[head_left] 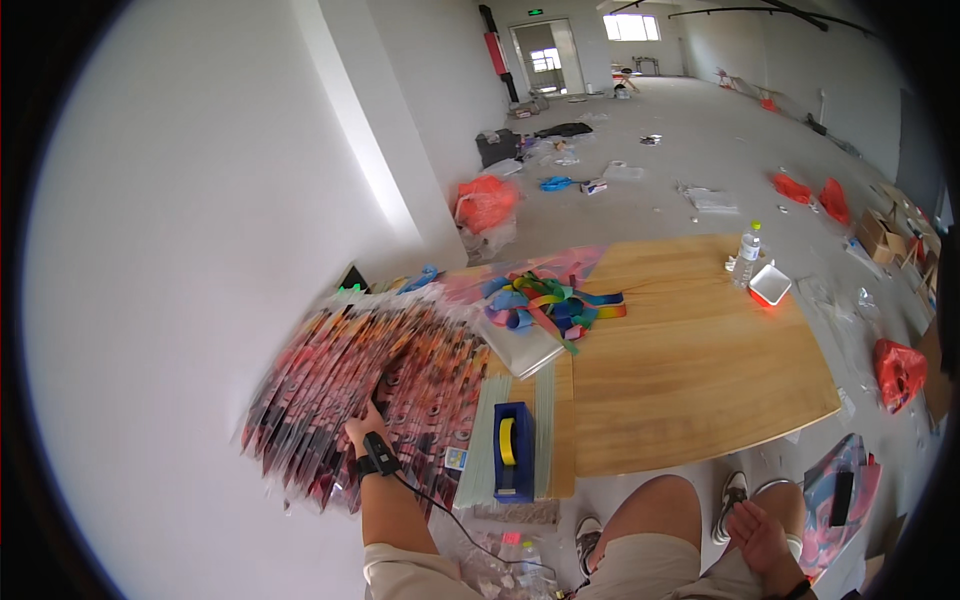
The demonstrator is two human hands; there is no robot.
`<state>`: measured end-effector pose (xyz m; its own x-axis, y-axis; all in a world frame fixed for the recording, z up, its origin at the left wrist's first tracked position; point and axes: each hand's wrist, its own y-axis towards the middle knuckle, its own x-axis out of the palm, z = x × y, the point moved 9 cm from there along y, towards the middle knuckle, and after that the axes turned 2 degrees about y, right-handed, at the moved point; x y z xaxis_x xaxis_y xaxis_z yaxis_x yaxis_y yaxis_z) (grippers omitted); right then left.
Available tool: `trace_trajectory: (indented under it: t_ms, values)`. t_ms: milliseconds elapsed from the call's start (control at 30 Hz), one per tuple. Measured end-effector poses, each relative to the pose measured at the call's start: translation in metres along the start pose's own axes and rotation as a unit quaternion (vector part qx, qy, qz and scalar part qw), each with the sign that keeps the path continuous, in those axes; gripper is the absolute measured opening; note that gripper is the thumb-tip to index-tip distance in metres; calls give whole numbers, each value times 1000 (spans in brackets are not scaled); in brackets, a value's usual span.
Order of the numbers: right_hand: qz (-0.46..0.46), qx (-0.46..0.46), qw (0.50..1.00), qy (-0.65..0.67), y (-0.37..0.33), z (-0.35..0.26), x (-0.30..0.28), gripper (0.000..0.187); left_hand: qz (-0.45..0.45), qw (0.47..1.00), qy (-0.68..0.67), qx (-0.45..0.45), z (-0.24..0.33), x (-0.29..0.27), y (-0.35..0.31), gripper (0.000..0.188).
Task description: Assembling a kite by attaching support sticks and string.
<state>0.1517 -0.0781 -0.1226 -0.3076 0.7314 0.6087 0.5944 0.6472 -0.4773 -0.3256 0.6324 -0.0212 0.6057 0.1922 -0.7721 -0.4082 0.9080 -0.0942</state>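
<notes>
Pressing flat with fingers spread, the left hand is resting on a fanned, blurred stack of glossy red-and-black packets at the wooden table's left end, none lifted; the right hand is lying open and empty on the thigh. Beyond, a blue tape dispenser and a tangle of rainbow straps are sitting untouched, so the sorting is looking barely begun.

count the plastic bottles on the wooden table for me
1: a clear plastic bottle stands upright near the far right corner of the wooden table, beside a red and white box. Others may be hidden behind the clutter.
</notes>
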Motion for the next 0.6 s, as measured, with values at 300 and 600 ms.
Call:
trace_trajectory:
  t_ms: [300,600]
  values:
    - [7,13,1000,-18,7,7,-7,49,-196,963,174,-57,-50,43,75,67]
    - [18,30,999,-9,4,6,11,42,-67,640,-708,-292,10,1,-58,43]
